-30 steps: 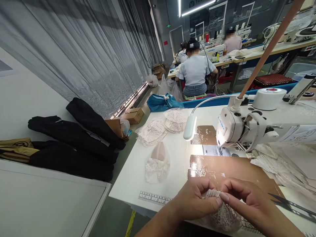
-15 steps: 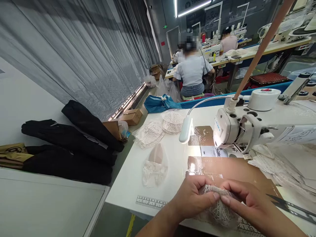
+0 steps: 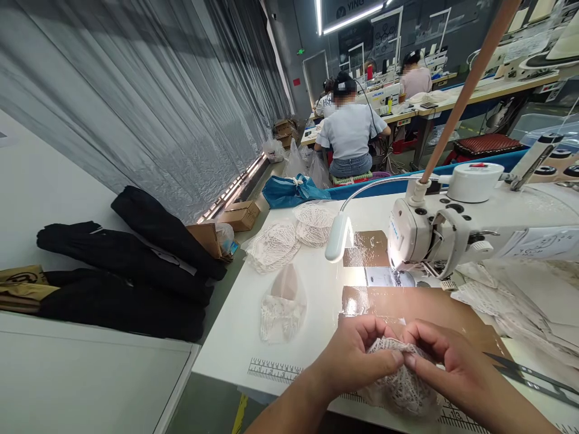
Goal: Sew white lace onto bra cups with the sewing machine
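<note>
Between my two hands a white lace piece (image 3: 404, 386) is pinched along its upper edge, its lower part bunched above the table's printed ruler. My left hand (image 3: 357, 355) grips the edge between thumb and fingers. Close beside it, thumb almost touching the other thumb, my right hand (image 3: 446, 355) pinches the same edge. Just beyond the hands is the sewing machine (image 3: 416, 235), its needle area lit by a small lamp (image 3: 336, 240). A sheer cup-shaped lace piece (image 3: 284, 304) lies flat on the table to the left. Scissors (image 3: 534, 377) rest right of my right hand.
Stacks of lace pieces (image 3: 274, 244) lie at the table's far left, near a blue cloth bundle (image 3: 294, 190). More lace (image 3: 502, 301) is heaped under the machine arm. Dark garments (image 3: 136, 271) hang over a white partition at left. Co-workers (image 3: 350, 132) sit at machines ahead.
My fingers have shifted slightly on the lace edge, and the lace has turned a little between them. The whole view has moved slightly.
</note>
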Demonstrator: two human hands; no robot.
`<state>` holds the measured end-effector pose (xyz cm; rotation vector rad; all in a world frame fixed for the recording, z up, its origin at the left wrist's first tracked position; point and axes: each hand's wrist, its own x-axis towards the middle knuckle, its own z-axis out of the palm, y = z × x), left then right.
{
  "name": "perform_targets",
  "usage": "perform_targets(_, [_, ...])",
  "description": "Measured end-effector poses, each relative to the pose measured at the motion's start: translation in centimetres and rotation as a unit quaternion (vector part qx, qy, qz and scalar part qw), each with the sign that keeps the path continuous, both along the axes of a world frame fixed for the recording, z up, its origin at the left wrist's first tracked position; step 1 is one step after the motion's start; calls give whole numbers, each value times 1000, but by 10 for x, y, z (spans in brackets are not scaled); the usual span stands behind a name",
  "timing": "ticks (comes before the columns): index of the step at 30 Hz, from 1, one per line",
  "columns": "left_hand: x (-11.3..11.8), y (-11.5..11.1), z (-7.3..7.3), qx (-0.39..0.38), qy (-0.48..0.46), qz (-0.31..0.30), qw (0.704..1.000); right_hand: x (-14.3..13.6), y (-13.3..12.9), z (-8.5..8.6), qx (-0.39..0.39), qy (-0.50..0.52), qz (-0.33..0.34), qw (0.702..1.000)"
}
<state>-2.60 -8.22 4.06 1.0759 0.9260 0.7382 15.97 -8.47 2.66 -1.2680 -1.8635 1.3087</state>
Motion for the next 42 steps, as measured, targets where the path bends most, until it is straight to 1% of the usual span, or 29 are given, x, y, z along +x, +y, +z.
perform_targets(2, [-1, -1, 2, 29, 59, 13, 998, 2, 1, 1, 3, -3, 5, 1000])
perform_targets(4, [-2, -1, 3, 50, 98, 16, 994, 5, 2, 3, -2, 5, 16, 1000])
perform_targets(7, [-3, -2, 4, 56, 111, 13, 992, 9, 3, 9, -23, 30, 23, 999])
perform_targets(10, [-1, -2, 4, 69, 120, 11, 990, 6, 1, 12, -39, 41, -5, 998])
perform_targets(13, [0, -2, 2, 81, 96, 3, 992, 3, -1, 10, -25, 29, -30, 999])
perform_targets(17, [-3, -1, 2, 95, 61, -32, 993, 3, -4, 6, 9, 15, -38, 999])
perform_targets(20, [-5, 0, 4, 122, 55, -49, 990, 5, -6, 7, 29, 8, -41, 999])
perform_targets(23, [-4, 0, 3, 127, 32, -44, 990, 6, -7, 12, 22, 22, -41, 999])
perform_targets(25, [-1, 0, -1, 98, 8, -35, 995, 5, -6, 14, -4, 38, -40, 998])
perform_targets(27, [5, 0, -9, 50, -21, -18, 998, 4, -2, 14, -35, 55, -36, 997])
perform_targets(30, [13, 0, -19, -39, -69, 32, 996, 2, 4, 8, -66, 75, -24, 995])
perform_targets(32, [10, 4, -20, -84, -80, 69, 991, 4, 7, 1, -67, 82, -26, 994])
perform_targets(33, [5, 6, -18, -91, -79, 87, 989, 7, 8, -2, -61, 82, -32, 994])
perform_targets(34, [-3, 10, -13, -80, -69, 106, 989, 10, 9, -5, -53, 80, -44, 994])
perform_targets(36, [-23, 21, 1, -5, -16, 155, 988, 21, 9, -8, -37, 68, -79, 994])
perform_targets(37, [-32, 27, 9, 57, 43, 184, 980, 28, 10, -8, -31, 56, -94, 994])
perform_targets(38, [-39, 35, 15, 126, 126, 206, 962, 35, 11, -8, -23, 39, -102, 994])
perform_targets(39, [-42, 42, 19, 202, 217, 216, 930, 42, 12, -7, -13, 18, -104, 994])
perform_targets(40, [-40, 50, 19, 280, 313, 203, 885, 48, 15, -6, -1, -7, -98, 995])
perform_targets(41, [-33, 58, 16, 351, 398, 169, 830, 52, 18, -4, 10, -39, -83, 996])
perform_targets(42, [-22, 65, 10, 414, 469, 122, 770, 56, 23, -3, 21, -74, -65, 995])
